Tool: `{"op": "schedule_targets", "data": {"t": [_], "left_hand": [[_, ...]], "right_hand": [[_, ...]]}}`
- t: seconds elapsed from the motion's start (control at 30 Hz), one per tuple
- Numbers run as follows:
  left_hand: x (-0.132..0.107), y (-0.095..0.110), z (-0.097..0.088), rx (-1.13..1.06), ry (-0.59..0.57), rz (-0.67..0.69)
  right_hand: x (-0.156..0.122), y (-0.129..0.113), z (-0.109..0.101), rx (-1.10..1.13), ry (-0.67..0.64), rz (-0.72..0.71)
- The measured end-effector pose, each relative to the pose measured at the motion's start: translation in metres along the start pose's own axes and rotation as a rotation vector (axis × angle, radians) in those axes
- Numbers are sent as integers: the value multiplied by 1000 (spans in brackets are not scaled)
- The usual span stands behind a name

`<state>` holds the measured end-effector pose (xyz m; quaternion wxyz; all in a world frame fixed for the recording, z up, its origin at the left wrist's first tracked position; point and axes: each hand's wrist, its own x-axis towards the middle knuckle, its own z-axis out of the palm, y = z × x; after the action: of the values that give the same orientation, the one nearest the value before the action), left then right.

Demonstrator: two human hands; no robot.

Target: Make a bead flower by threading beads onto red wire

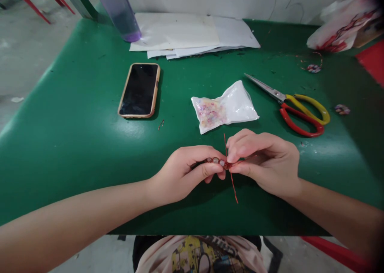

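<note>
My left hand [192, 169] pinches a small beaded piece [216, 160], with pale and reddish round beads showing between thumb and fingers. My right hand [264, 159] closes thumb and forefinger at the right end of that piece, where reddish copper-coloured wire [234, 187] is gathered. One wire end points up past my right fingertips; the other hangs down toward me. Part of the beadwork is hidden by my left fingers. Just beyond my hands lies a clear-and-white packet of pastel beads [211, 115].
Scissors [282, 97] with red and yellow handles lie at the right. Two small beaded pieces, one with wire [314, 68] and another [342, 109], rest further right. A phone [139, 90], a wire scrap [161, 124], papers [180, 31], a bottle [120, 13] and a plastic bag [339, 33] are on the green table [75, 145].
</note>
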<state>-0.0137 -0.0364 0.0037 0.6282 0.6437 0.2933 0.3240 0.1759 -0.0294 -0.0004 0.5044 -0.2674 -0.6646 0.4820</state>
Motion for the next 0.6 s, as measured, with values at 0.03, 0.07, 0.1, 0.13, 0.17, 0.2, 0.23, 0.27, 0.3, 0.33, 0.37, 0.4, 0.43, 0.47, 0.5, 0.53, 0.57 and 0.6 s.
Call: {"op": "schedule_targets", "data": {"t": [0.03, 0.07, 0.1, 0.13, 0.17, 0.2, 0.23, 0.27, 0.3, 0.33, 0.37, 0.4, 0.43, 0.47, 0.5, 0.53, 0.57, 0.6], "left_hand": [[0, 0, 0, -19, 0, -4], [0, 0, 0, -37, 2, -8], [1, 0, 1, -55, 5, -13], [1, 0, 1, -70, 9, -18], [1, 0, 1, -85, 13, -23], [1, 0, 2, -99, 16, -30], [1, 0, 2, -110, 19, -36], [1, 0, 2, -119, 22, -42], [0, 0, 2, -122, 24, -46], [0, 0, 2, -122, 25, -47], [0, 0, 2, -119, 26, -46], [0, 0, 2, -113, 27, -46], [0, 0, 2, -109, 28, -45], [0, 0, 2, -106, 29, -45], [1, 0, 2, -105, 30, -47], [1, 0, 2, -103, 32, -50], [1, 0, 2, -100, 32, -53], [1, 0, 2, -97, 33, -56]], "right_hand": [[0, 0, 0, -7, 4, -8], [0, 0, 0, -11, 9, -15], [0, 0, 0, -9, 13, -21], [0, 0, 0, -5, 17, -25], [-1, 0, 1, -1, 22, -29], [-1, -1, 1, -1, 27, -34], [-1, -1, 1, -4, 34, -42], [-1, -1, 2, -8, 40, -53], [-1, -1, 2, -13, 44, -64], [-1, -1, 2, -15, 46, -72], [-1, -1, 2, -18, 46, -79], [-1, -2, 2, -26, 44, -82], [-1, -2, 2, -40, 43, -86], [-1, -2, 2, -60, 40, -92], [-1, -3, 2, -86, 37, -101], [-1, -3, 1, -115, 33, -114], [-1, -3, 1, -147, 29, -130], [-2, -4, 0, -178, 23, -147]]}}
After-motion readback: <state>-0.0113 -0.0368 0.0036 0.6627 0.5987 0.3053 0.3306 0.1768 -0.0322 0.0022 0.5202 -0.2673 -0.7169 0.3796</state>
